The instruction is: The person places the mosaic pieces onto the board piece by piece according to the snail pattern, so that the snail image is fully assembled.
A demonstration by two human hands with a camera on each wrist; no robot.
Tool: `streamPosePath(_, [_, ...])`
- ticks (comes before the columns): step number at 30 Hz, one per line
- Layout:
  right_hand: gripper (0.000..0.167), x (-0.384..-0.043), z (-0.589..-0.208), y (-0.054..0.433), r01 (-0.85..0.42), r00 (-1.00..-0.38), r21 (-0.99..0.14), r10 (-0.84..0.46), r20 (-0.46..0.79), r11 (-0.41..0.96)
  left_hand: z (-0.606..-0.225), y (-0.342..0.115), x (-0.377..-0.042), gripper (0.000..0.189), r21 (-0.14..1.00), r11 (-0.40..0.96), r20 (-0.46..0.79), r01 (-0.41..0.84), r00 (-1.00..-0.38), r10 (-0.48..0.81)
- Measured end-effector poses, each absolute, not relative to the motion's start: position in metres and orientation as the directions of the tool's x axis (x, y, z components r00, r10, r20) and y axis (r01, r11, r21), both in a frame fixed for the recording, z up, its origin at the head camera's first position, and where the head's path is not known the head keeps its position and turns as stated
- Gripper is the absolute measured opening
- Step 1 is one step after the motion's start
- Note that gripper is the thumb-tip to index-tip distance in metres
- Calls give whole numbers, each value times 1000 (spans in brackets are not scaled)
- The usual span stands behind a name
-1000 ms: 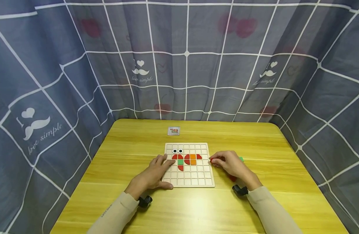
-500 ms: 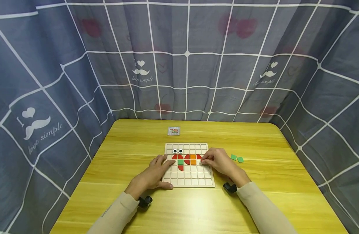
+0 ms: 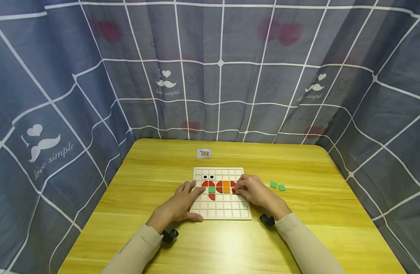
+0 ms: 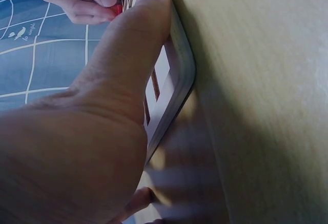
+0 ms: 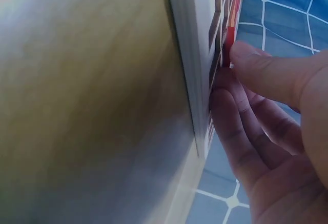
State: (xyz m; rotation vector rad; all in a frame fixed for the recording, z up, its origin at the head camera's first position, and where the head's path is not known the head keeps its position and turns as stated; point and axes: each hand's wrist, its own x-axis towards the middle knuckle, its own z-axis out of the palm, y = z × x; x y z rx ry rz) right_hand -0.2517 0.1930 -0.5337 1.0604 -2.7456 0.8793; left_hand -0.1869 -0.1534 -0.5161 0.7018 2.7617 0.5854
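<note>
A pale wooden grid board lies on the table, bearing red quarter-circle tiles, orange square tiles, a green square tile and two round eye pieces. My right hand pinches a red tile between thumb and fingertips, at the cell right of the orange squares. In the right wrist view this red tile sits against the board's face under the thumb. My left hand rests on the board's left edge with fingers spread, its thumb along the near corner.
Two loose green square tiles lie on the table right of the board. A small picture card lies beyond the board's far edge. A grey-blue curtain with white lines surrounds the table at the back and sides.
My right hand has moved left from beside the board to over its right part, carrying the red tile. The two green tiles have come into full view. My left hand has stayed put.
</note>
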Motion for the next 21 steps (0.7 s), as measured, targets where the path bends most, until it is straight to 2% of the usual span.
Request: streamPosePath(21, [10, -253, -534, 185, -606, -789, -461, -565, 242, 649, -516, -153, -187, 106, 429, 807, -128, 406, -857, 500])
